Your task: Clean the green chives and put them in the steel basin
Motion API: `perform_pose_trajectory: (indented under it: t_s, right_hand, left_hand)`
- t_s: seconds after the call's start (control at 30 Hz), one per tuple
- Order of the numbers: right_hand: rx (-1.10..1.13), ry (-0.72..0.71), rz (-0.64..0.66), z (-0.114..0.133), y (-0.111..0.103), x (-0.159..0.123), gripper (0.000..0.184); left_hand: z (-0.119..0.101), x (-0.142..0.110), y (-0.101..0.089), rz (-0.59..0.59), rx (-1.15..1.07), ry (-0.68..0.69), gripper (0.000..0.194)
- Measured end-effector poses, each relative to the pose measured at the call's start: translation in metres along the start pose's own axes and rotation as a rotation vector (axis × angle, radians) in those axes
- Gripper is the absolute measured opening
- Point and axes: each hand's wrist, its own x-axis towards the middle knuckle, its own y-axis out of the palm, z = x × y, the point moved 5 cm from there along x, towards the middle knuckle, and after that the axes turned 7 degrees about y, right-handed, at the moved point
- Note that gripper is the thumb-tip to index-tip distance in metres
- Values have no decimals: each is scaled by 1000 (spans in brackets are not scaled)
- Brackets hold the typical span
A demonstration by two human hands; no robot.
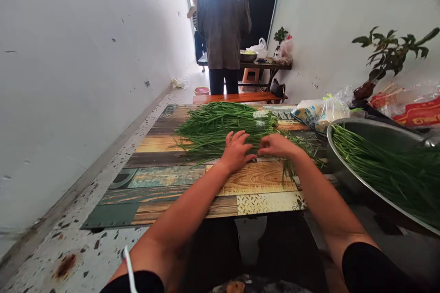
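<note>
A heap of long green chive stalks (215, 128) lies across a low table with a patchwork wood-pattern top (165, 176). My left hand (236, 151) rests on the near edge of the heap, fingers curled around a few stalks. My right hand (277, 144) is just to its right, fingers pinched together on stalks at the same spot. The two hands nearly touch. More loose stalks trail off to the right of my right hand.
A large metal bowl (360, 130) holding more chives stands at the right. Plastic bags (321, 111) and a potted plant (388, 57) lie behind it. A person (223, 32) stands at the far end by a bench (239, 97) and another table (264, 65). White walls close both sides.
</note>
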Motion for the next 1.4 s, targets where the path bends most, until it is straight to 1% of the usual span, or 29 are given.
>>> perform_pose_trajectory:
  t_s: [0.03,0.07,0.1,0.17,0.23,0.33,0.43,0.5,0.57,0.7,0.83,0.93,1.0,1.03,1.07,1.13,1.2,1.23,1.27,1.3,1.33,1.4]
  right_hand:
    - [115,-17,-65,-8,-5,0,31]
    - [196,6,-155,-18,-11,0,36]
    - [233,48,-234,-28,-14,-2,39]
    - [205,156,-357,-44,-19,-6,36]
    - [145,212,-387,-51,-21,-8,32]
    - [109,192,-329,-48,-22,-10,26]
    - [92,84,-194,-36,-17,-11,22]
    - [58,18,-107,-29,-11,-12,20]
    - [2,-6,-52,-24,-5,-13,18]
    - [-105,-3,-2,-19,4,-12,20]
    - [-122,-5,-2,-16,4,-13,20]
    - [-4,-46,-79,-12,-6,-15,19]
    - [148,-77,-151,-11,-13,-18,18]
    - [233,-92,-171,-10,-16,-19,17]
    - [319,-108,-170,-10,-16,-20,15]
    - [495,-135,-100,-9,-12,-18,15]
    - [676,-126,-19,-10,-5,-14,18]
    - [756,-101,-16,-13,-2,-11,20]
    - [817,-62,-58,-17,-2,-8,21]
    - [843,-9,-150,-23,-3,-5,22]
    - [831,53,-279,-30,-7,-4,21]
    - [730,169,-535,-42,-15,-6,19]
  left_hand:
    - [-1,0,1,17,-2,15,27]
    - [-1,0,2,35,3,23,24]
    - [-2,0,2,49,13,23,20]
    - [-2,1,2,54,31,17,18]
    - [-5,2,-1,37,38,18,20]
    - [-12,2,-4,23,43,41,20]
    - [-17,1,-2,80,43,67,18]
    - [-18,0,1,113,45,50,16]
    - [-17,0,2,121,54,27,14]
    - [-19,1,0,96,50,39,17]
    - [-15,0,-3,1,13,10,18]
    - [-11,-1,-7,-117,-9,-22,22]
    - [-9,-2,-9,-189,-18,-17,29]
    - [-9,-2,-9,-205,-22,3,32]
    - [-10,-2,-8,-208,-25,29,33]
    - [-11,-3,-6,-196,-32,66,27]
    - [-9,-3,-6,-210,-43,53,22]
    - [-7,-4,-6,-231,-49,33,21]
    - [-4,-4,-6,-255,-55,11,20]
    - [-3,-4,-6,-275,-63,-7,20]
    - [-1,-5,-6,-290,-70,-20,19]
    - [1,-5,-6,-309,-80,-34,18]
